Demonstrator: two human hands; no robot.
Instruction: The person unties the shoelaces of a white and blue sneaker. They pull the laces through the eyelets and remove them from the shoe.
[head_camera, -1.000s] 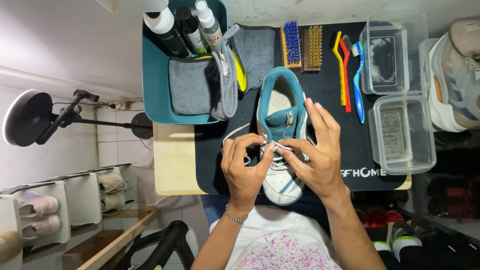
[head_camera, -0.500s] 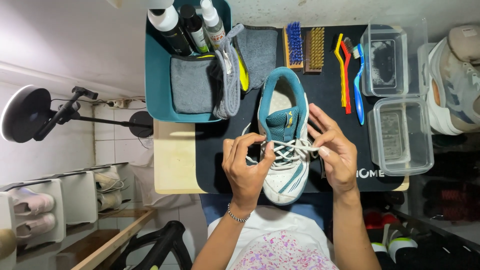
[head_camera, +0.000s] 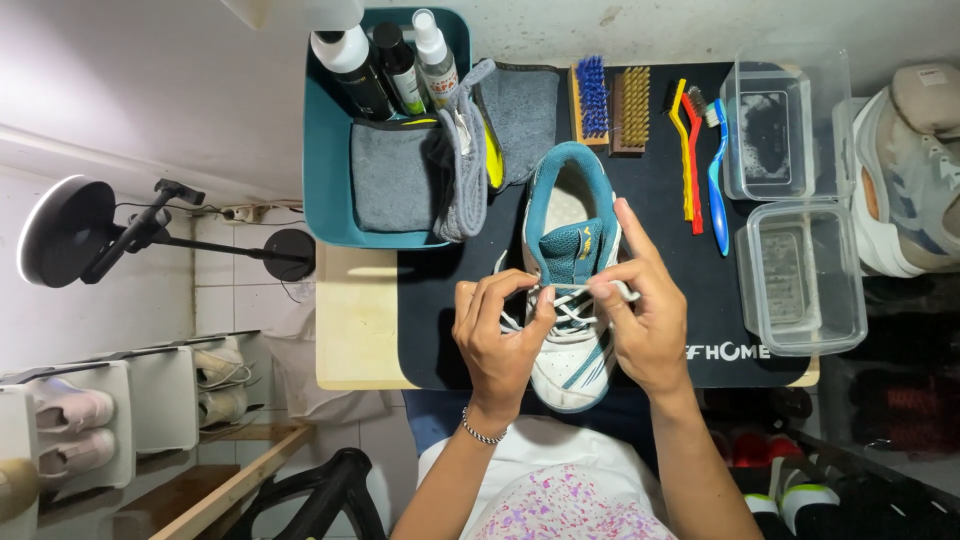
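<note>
A white and teal sneaker (head_camera: 572, 300) lies on a black mat (head_camera: 660, 260) at the middle of a small wooden table (head_camera: 355, 330), its toe toward the person and its open collar pointing away. Both hands work at its white laces (head_camera: 565, 303). The left hand (head_camera: 500, 340) sits over the near left side of the shoe, thumb and forefinger pinched on a lace end near the eyelets, the other fingers curled. The right hand (head_camera: 645, 310) rests over the right side — its thumb and bent fingers pinch another stretch of lace, while the forefinger stands out straight toward the tongue. A thin bracelet (head_camera: 483, 430) circles the left wrist. Beyond the shoe, a teal tray (head_camera: 325, 150) holds three spray bottles (head_camera: 385, 65) and folded grey cloths (head_camera: 395, 175). To its right lie two scrubbing brushes (head_camera: 612, 95) — one blue-bristled, one tan — then three toothbrush-like brushes (head_camera: 700, 160) in yellow, red and blue. Two clear plastic tubs (head_camera: 795, 200) stand at the mat's right edge, and another sneaker (head_camera: 910, 170) lies just past them.
</note>
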